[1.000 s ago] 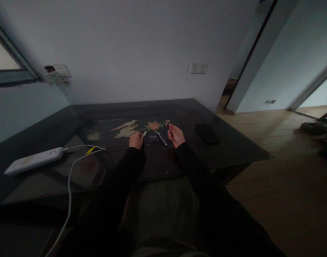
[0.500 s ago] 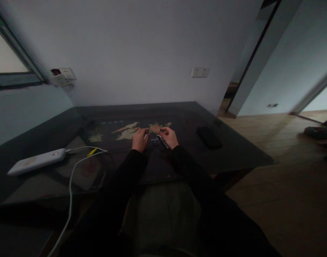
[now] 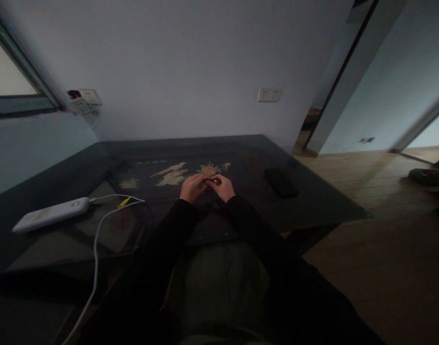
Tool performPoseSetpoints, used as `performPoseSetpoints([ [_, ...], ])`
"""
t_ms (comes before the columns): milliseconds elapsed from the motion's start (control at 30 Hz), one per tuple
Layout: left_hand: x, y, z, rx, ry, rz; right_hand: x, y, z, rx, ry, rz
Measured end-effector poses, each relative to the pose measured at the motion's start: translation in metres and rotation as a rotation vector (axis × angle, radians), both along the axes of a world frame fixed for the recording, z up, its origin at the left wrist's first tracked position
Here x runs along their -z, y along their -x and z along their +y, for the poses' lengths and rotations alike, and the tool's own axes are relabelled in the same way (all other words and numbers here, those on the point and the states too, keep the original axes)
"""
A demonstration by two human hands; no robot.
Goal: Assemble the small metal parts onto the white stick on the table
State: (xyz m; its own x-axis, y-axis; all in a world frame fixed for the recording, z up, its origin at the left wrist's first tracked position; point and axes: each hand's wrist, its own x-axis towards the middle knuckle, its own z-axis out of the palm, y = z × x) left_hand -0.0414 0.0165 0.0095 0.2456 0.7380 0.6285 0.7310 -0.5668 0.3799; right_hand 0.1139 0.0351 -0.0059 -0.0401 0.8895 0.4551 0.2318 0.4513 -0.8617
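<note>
My left hand (image 3: 193, 188) and my right hand (image 3: 223, 187) meet over the middle of the dark tabletop, their fingertips touching or almost touching. Both are closed in a pinch. What they pinch is too small and too dark to name. A small pale glint shows beneath the fingers; the rest of whatever lies there is hidden by the hands. Just behind them, a printed pink flower and pale birds (image 3: 172, 175) decorate the table surface.
A white power bank (image 3: 52, 214) lies on the left with a white cable (image 3: 96, 254) running off the front edge; a yellow tag (image 3: 124, 201) hangs on it. A black phone-like slab (image 3: 281, 182) lies at right. The wall (image 3: 176, 72) bounds the table (image 3: 312, 201) behind.
My hands have come together from slightly apart. The small patterned dark piece and the slim metallic piece that lay between them are now mostly covered.
</note>
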Motion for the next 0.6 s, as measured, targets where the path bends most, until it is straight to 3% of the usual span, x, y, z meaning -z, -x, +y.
performPoseSetpoints([
  [167,0.002,-0.002,0.000,0.016,-0.012,-0.093,0.001,-0.002,0.002,-0.007,0.021,-0.027],
  [367,0.005,-0.008,0.005,0.035,0.062,-0.399,-0.009,-0.009,0.006,-0.113,0.003,0.075],
  [600,0.002,-0.010,0.008,0.153,0.210,-0.648,-0.011,-0.013,0.008,-0.196,0.165,0.149],
])
